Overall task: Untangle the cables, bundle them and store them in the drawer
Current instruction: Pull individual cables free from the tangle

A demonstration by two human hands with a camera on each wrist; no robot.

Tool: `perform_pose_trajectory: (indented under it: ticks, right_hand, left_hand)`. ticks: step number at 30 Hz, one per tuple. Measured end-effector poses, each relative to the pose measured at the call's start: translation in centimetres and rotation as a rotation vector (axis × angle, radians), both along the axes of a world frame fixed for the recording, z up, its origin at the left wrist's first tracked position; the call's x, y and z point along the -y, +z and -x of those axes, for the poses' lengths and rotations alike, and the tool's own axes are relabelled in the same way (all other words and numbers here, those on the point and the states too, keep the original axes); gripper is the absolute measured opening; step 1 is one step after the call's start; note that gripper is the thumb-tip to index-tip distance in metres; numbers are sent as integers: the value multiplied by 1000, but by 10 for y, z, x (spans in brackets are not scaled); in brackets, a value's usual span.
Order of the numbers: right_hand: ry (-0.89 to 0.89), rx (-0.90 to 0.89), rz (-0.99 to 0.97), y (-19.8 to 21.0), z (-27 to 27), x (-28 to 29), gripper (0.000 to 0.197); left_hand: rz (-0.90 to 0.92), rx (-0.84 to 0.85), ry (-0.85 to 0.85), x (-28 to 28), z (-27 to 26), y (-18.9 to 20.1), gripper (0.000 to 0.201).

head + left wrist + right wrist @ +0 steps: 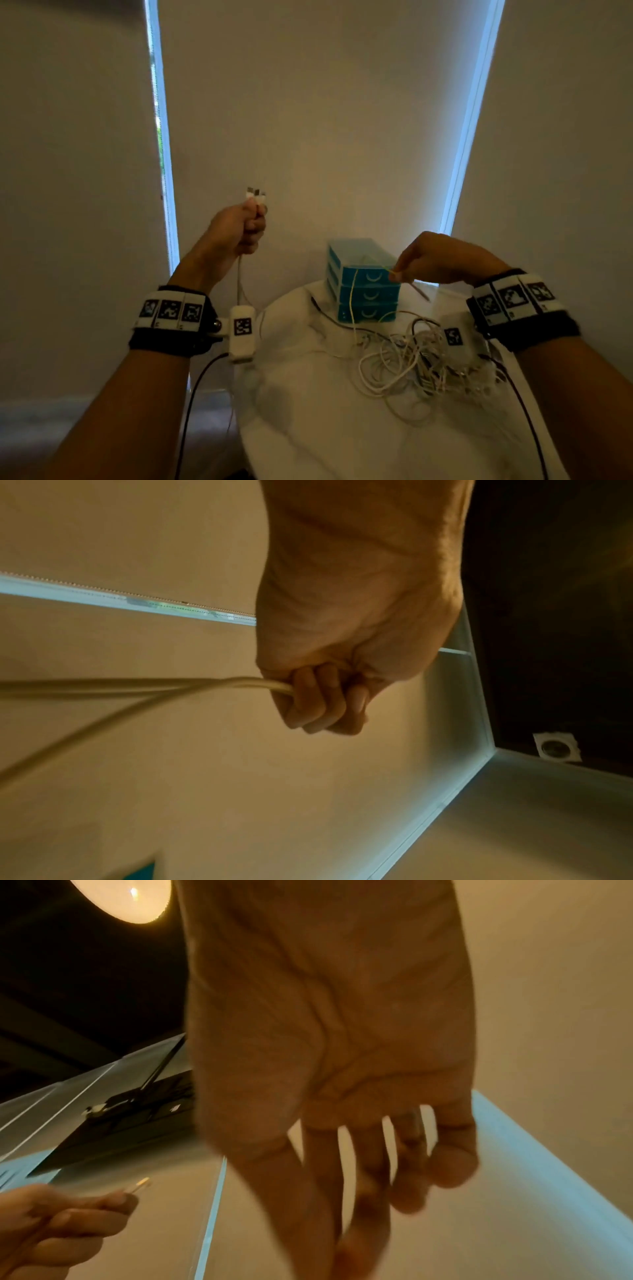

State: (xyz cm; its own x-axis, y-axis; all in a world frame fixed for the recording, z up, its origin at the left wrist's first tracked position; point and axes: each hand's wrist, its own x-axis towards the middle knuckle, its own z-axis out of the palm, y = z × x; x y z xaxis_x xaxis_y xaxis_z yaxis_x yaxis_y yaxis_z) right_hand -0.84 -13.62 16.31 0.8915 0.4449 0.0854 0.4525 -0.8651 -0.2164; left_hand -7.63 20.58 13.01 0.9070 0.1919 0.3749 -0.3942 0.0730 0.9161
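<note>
My left hand [255, 222] is raised left of the table and grips a doubled white cable [239, 277]. Its two plugs [255, 193] stick up above the fist. The left wrist view shows the fingers [318, 696] curled round both strands of the white cable [171, 687]. My right hand [395, 274] is in front of the blue three-drawer unit [363, 298] and pinches a thin yellow cable [352, 301]. That cable hangs down into the tangle of white and dark cables [411, 363] on the table. All three drawers are closed.
The round white table [308, 428] carries the drawer unit at its far edge and the tangle at the right. A dark cable [325, 313] runs along the table beside the unit. Closed window blinds stand close behind. Black sensor leads hang from both wrists.
</note>
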Motion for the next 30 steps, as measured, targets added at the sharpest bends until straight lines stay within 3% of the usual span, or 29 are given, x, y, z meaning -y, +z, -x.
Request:
perform_pose_trajectory:
  ticks: [2,4,6,8,9,10,12,15,18,20,22,27,30]
  right_hand:
    - [77,-147,225,-1,-1,-37,17]
    - [138,-219,328,-1,1,-69,21]
    - [216,-91,110,-4,1,-97,24]
    - [315,96,-341,-7,0,-121,53]
    - [366,85,-484,-9,0,-129,73]
    - [392,45,-537,-12,0,-136,85]
    - [383,33,-531,-19,1,-141,80]
    - [413,77,-728,-32,8,-129,39]
    - [474,41,-985,-43,21,-112,25]
    - [511,45,-1042,-48,26,-103,29]
    - [507,28,-1018,-55,27,-94,38]
    - [472,69,-837,-75,20,-73,61]
    - [441,56,-758,-76,22,-57,60]
  left_hand:
    - [-129,-105,13,3,7,-2,38]
    - [-211,-156,67,3,10,-2,38]
    - [-246,-119,227,-2,13,-2,36]
    - [-265,-18,493,-8,19,4,33]
    - [-259,39,607,-11,23,9,30]
    - [-247,100,688,-13,28,15,28]
    - [-241,193,740,-14,36,24,30]
    - [-255,182,601,-11,37,23,40]
    - [-99,15,247,6,28,9,51]
    - [-45,-116,48,22,20,-6,56]
    - [-124,-212,-42,39,10,-24,50]
    - [-330,-289,-134,68,-7,-52,31]
    - [-556,-270,-175,80,-5,-54,26]
